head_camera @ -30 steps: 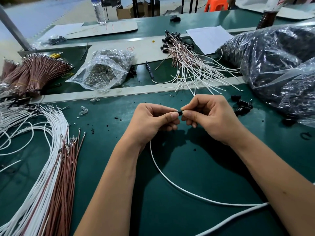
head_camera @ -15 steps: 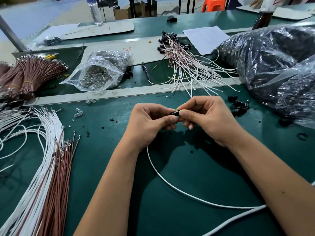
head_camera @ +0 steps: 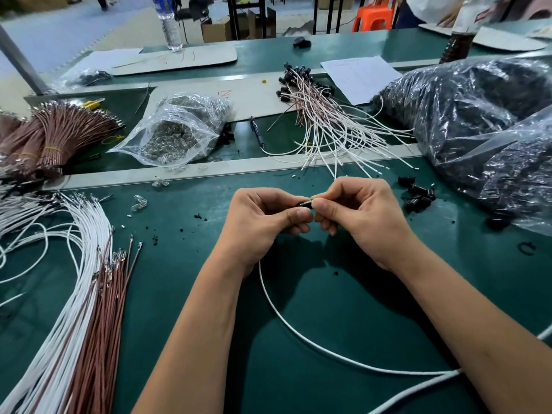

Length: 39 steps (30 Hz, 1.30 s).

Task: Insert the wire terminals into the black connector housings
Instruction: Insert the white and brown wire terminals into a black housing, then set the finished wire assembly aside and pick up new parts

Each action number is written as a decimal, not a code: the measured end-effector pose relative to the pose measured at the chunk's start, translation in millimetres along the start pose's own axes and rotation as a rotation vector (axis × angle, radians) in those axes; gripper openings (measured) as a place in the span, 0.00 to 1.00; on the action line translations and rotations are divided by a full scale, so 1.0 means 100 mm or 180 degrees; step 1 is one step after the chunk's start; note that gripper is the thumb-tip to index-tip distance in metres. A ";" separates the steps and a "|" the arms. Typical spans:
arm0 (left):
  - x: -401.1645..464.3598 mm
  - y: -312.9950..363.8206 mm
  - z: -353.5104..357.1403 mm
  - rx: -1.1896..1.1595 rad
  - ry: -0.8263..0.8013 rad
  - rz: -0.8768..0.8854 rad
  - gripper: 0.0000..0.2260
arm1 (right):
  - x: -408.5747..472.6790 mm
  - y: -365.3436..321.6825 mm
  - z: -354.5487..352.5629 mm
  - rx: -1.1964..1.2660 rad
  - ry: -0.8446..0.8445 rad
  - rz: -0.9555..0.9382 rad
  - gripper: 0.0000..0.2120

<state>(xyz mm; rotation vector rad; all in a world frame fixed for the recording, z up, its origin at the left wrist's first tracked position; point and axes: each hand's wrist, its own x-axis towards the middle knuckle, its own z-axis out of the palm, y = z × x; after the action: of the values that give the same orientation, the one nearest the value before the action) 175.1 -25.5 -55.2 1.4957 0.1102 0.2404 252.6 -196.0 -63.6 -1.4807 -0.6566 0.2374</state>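
Both hands meet above the desk (head_camera: 298,339): right hand (head_camera: 363,218) pinches the black housing (head_camera: 305,203), lying sideways; left hand (head_camera: 263,222) pinches the white wire (head_camera: 298,324), terminal pointing right into it

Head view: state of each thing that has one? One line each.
Left hand: pinching the white wire.
Right hand: pinching the black housing.
Black housing: held between both hands, above the table.
White wire: one end at the hands, the rest looped on the table.
Clear bag: open, lying on its side.
Finished leads: housings fitted, piled loose.
Brown bundle: banded.
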 end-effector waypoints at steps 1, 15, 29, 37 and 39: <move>0.00 0.01 0.01 -0.0014 0.0047 0.0019 0.06 | 0.00 0.01 0.03 -0.0133 0.0108 -0.0151 0.07; 0.50 0.66 0.43 -0.2165 0.1042 -0.0286 0.09 | 0.11 -0.44 0.20 -0.0464 -0.0558 0.0872 0.13; 1.26 0.46 0.32 -0.1590 0.1154 -0.0893 0.11 | 1.96 -0.75 -0.28 -0.1267 0.0177 0.1314 0.16; 1.18 0.19 0.48 -0.0133 0.0921 -0.0633 0.08 | 2.58 -0.44 -0.49 -0.3146 -0.0015 0.1062 0.26; 1.15 0.12 0.53 0.0213 0.0924 -0.0503 0.09 | 2.40 -0.37 -0.68 -0.3082 0.0315 0.0838 0.21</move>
<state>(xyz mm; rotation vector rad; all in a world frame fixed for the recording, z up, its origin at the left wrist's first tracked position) 297.1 -50.0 -30.1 1.5025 0.4712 0.3276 474.1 -129.1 37.4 -2.4971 -0.5060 0.0313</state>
